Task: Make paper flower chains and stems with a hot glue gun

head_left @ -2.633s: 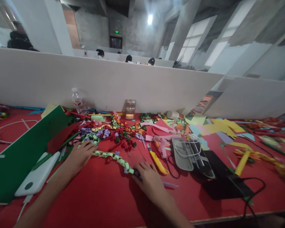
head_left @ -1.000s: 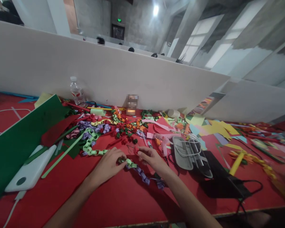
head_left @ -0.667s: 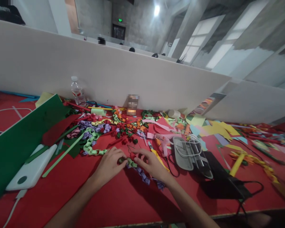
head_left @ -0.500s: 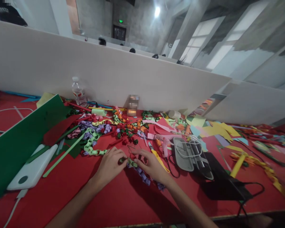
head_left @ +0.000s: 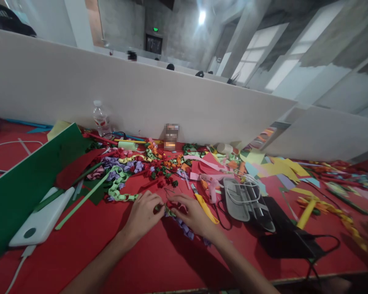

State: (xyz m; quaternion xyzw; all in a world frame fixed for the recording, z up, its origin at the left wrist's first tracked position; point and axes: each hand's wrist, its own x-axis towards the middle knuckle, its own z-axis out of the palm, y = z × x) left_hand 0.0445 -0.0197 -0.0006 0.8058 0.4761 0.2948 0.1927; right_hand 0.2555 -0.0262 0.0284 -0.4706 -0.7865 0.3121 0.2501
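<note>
A paper chain lies on the red table point(head_left: 116, 261): its light green links point(head_left: 118, 188) run left from my hands, its purple links point(head_left: 185, 228) trail back toward me on the right. My left hand point(head_left: 144, 214) pinches the chain where green meets purple. My right hand point(head_left: 194, 213) is closed on the neighbouring link, its fingertips almost touching the left ones. Just beyond my fingers lie small red and green paper roses point(head_left: 165, 179).
A green board point(head_left: 27, 183) and a white power bank point(head_left: 39, 222) lie at the left. A yellow utility knife point(head_left: 205, 206), a grey wire-handled tray point(head_left: 242, 198) and a black device with cables point(head_left: 291, 241) lie at the right. A water bottle point(head_left: 101, 119) stands by the white partition point(head_left: 141, 98).
Both hands drew together from wide apart on the chain to its green-purple junction. Over the last second the right hand came down from a red piece onto the chain link.
</note>
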